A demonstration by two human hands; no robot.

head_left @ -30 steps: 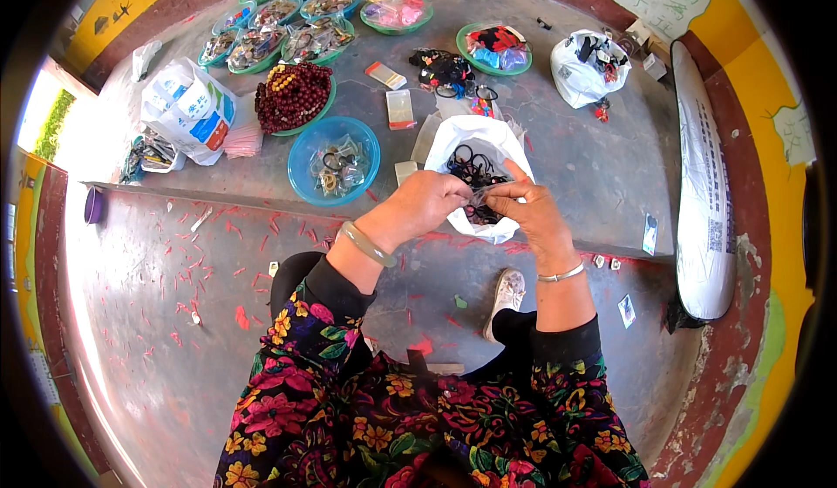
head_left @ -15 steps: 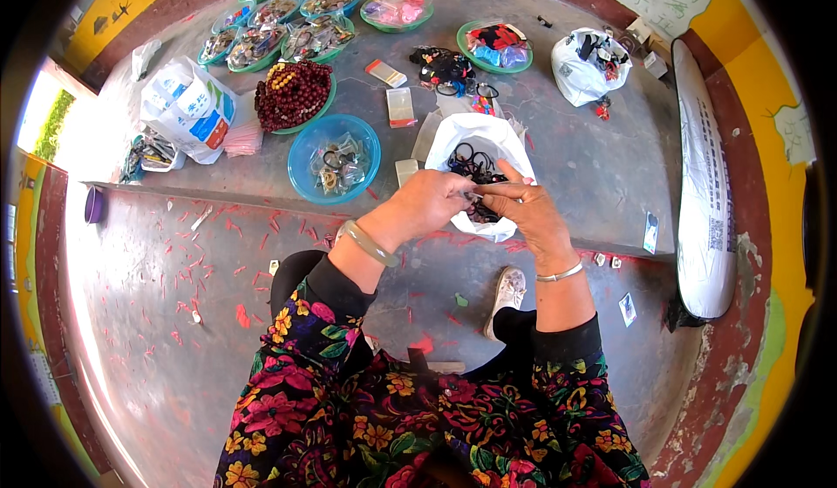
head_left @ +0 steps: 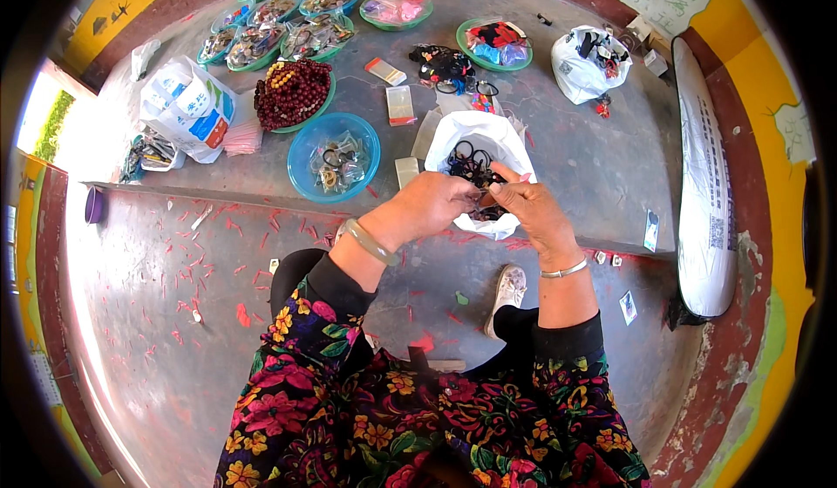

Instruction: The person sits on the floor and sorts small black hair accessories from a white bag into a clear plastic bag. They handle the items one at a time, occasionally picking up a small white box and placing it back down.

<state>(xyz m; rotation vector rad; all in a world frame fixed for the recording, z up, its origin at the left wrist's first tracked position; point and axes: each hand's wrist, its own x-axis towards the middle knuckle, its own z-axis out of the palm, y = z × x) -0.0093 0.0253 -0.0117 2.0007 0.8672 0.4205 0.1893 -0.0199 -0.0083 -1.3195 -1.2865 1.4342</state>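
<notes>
My left hand (head_left: 429, 202), with a pale bangle at its wrist, is closed in a pinch over the near side of an open white bag (head_left: 514, 142). My right hand (head_left: 537, 214), wearing a thin silver bracelet, pinches close beside it with the other fingers raised. Whatever lies between the fingertips is too small to make out. Black elastic hair ties (head_left: 469, 161) fill the bag just beyond the fingers. Left of the bag stands a blue basin (head_left: 301, 172) with small clear packets (head_left: 338, 161) in it.
Dark red bead strings (head_left: 292, 97) lie heaped in a basket. Several baskets of small goods stand behind. A white printed bag (head_left: 187, 109) sits at left, another stuffed white bag (head_left: 575, 74) at right. The raised slab's front edge (head_left: 235, 197) runs below the basin.
My right hand's thumb and fingertips have drawn slightly apart from the left hand's. Both hands stay over the white bag, and the things around them have not moved.
</notes>
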